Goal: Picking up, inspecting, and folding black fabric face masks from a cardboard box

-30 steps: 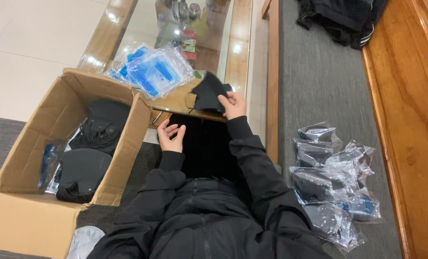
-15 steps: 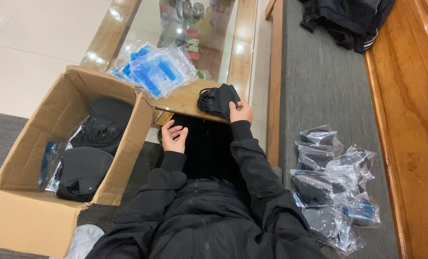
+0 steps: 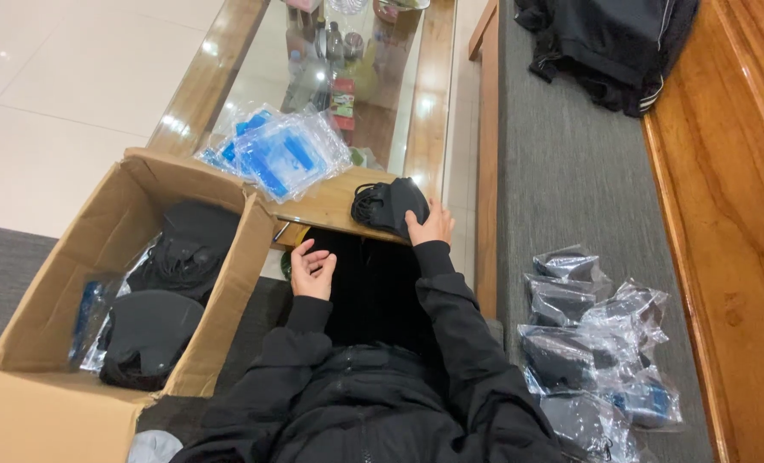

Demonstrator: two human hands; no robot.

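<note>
- Right hand (image 3: 431, 227) pressed flat on a stack of black face masks (image 3: 388, 206), fingers spread over its near edge, not closed around it.
- Stack of black face masks lay on the wooden rim of the glass-topped coffee table (image 3: 227, 64), at the corner nearest the body, ear loops bunched on its left side.
- Left hand (image 3: 313, 272) hung loose and half curled, palm up, holding nothing, just below the table edge and beside the cardboard box (image 3: 52, 411).
- Both arms wore black sleeves; black jacket (image 3: 356, 403) filled the bottom of the view.
- Pile of clear flat pouches with blue inserts (image 3: 275, 154) sat fanned out on the table, left of the masks and well apart from the right hand.
- Cardboard box stood open on the floor at the left, flaps up; inside, loose heaps of black masks (image 3: 185, 249) and a few clear wrappers with blue showing at the far left wall.
- Heap of filled clear bags (image 3: 587, 351), each with dark contents, lay on the grey bench cushion (image 3: 562, 154) at the right.
- Dark garment (image 3: 609, 43) lay crumpled at the far end of the cushion, against the wooden backrest (image 3: 733, 214).
- Bottles and small items showed through the glass, too blurred to tell apart.
</note>
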